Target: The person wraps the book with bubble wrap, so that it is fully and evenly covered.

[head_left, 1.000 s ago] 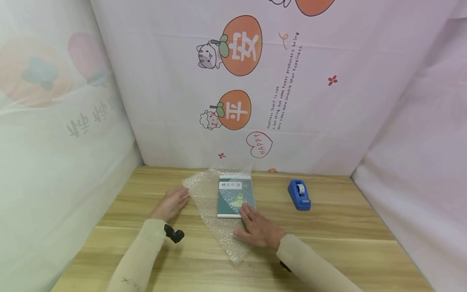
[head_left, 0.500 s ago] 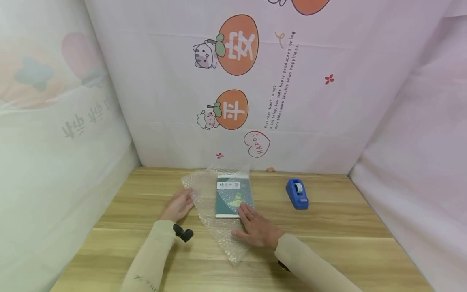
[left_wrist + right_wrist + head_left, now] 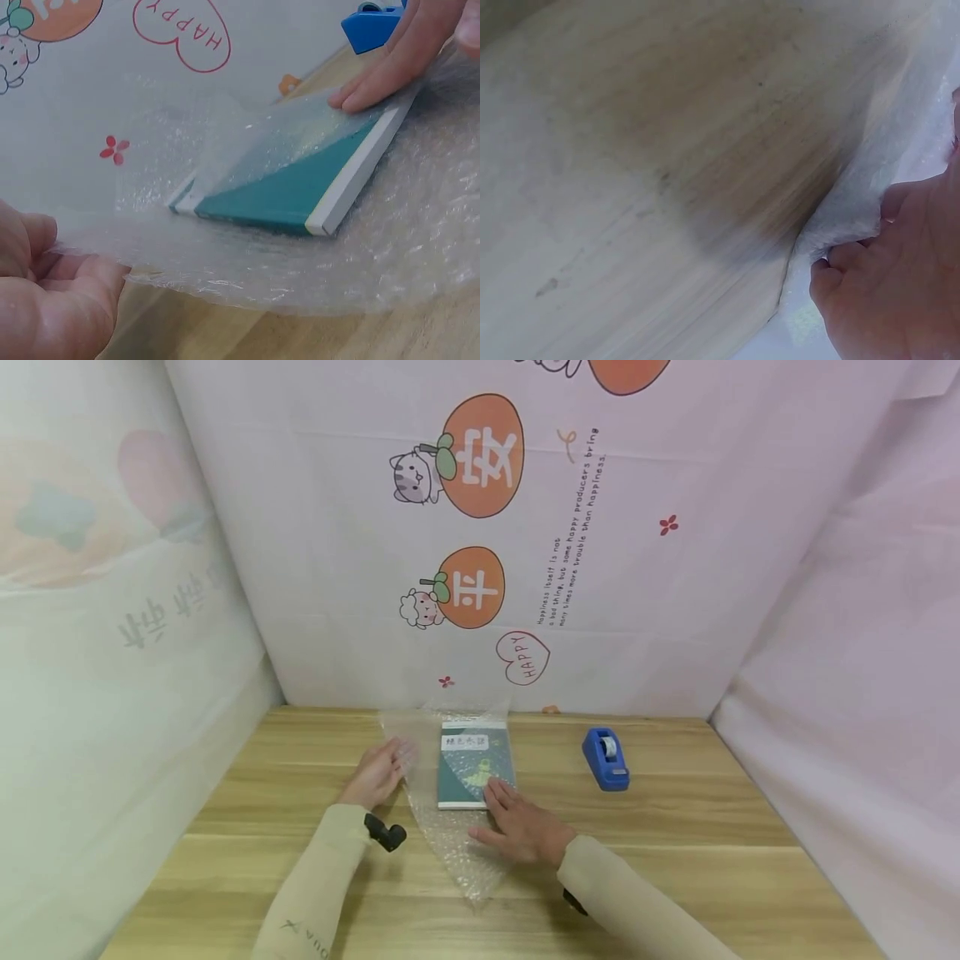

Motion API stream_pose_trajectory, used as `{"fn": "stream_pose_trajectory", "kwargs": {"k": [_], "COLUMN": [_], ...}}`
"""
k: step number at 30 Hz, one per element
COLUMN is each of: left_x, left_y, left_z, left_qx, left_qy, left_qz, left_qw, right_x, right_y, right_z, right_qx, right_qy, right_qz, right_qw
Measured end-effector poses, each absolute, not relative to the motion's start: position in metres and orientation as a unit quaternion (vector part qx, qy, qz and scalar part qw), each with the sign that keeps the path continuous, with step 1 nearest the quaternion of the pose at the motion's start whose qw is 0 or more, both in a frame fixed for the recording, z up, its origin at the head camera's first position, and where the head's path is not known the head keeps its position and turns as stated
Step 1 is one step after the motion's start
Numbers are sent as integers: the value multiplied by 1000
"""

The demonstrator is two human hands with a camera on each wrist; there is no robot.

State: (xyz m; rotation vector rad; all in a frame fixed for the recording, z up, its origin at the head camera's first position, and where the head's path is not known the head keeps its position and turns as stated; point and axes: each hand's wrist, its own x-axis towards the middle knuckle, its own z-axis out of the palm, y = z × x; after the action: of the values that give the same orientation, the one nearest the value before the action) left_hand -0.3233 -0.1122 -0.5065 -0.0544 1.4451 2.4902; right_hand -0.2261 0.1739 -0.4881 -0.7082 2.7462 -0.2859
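Note:
A green book (image 3: pixel 463 781) with white bands at its ends lies on a sheet of bubble wrap (image 3: pixel 448 847). One flap of the wrap is folded slantwise over its cover, leaving a green corner bare. My left hand (image 3: pixel 378 770) pinches the left edge of the sheet between thumb and fingers; in the left wrist view that edge is lifted from the table beside the left hand (image 3: pixel 56 292). My right hand (image 3: pixel 525 828) presses the folded flap with straight fingers at the book's lower right corner. In the right wrist view the right hand (image 3: pixel 896 277) lies against the wrap.
A blue tape dispenser (image 3: pixel 606 762) with a roll of tape stands to the right of the book. The wooden table (image 3: pixel 675 860) ends at a printed cloth backdrop (image 3: pixel 622 668), with white cloth on both sides.
My left hand has moved right to the sheet's left edge, taken hold of it and raised it a little. My right hand stays on the flap over the book.

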Motion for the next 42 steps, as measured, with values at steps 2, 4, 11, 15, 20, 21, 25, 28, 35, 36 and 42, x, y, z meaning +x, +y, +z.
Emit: {"fn": "stream_pose_trajectory", "kwargs": {"k": [2, 4, 11, 15, 20, 21, 25, 28, 35, 36, 42], "left_x": [-323, -323, -328, -330, -331, -331, -330, -328, -322, -322, -322], "left_y": [-109, -106, -90, -79, -65, -63, -50, -42, -24, -22, -12], "left_z": [-502, -498, -489, -486, -484, -484, -484, -484, -484, -485, -489], "left_qx": [-18, -17, -14, -11, -11, -10, -9, -13, -19, -19, -42], "left_qy": [502, 512, 557, 579, 596, 598, 618, 641, 692, 704, 807], "left_qz": [854, 848, 819, 805, 793, 791, 779, 763, 720, 708, 589], "left_qw": [133, 135, 136, 131, 126, 125, 108, 84, 51, 47, 12], "right_x": [-227, -227, -230, -232, -232, -232, -232, -232, -232, -232, -231], "right_y": [174, 173, 171, 169, 168, 168, 168, 169, 170, 170, 171], "right_z": [-488, -488, -486, -484, -484, -484, -485, -487, -490, -491, -490], "right_qx": [-245, -245, -247, -244, -244, -244, -242, -242, -244, -245, -244], "right_qy": [953, 953, 955, 956, 957, 957, 957, 957, 957, 957, 957], "right_qz": [-102, -102, -83, -75, -65, -63, -60, -61, -58, -58, -62], "right_qw": [145, 146, 145, 142, 143, 143, 146, 147, 144, 144, 144]}}
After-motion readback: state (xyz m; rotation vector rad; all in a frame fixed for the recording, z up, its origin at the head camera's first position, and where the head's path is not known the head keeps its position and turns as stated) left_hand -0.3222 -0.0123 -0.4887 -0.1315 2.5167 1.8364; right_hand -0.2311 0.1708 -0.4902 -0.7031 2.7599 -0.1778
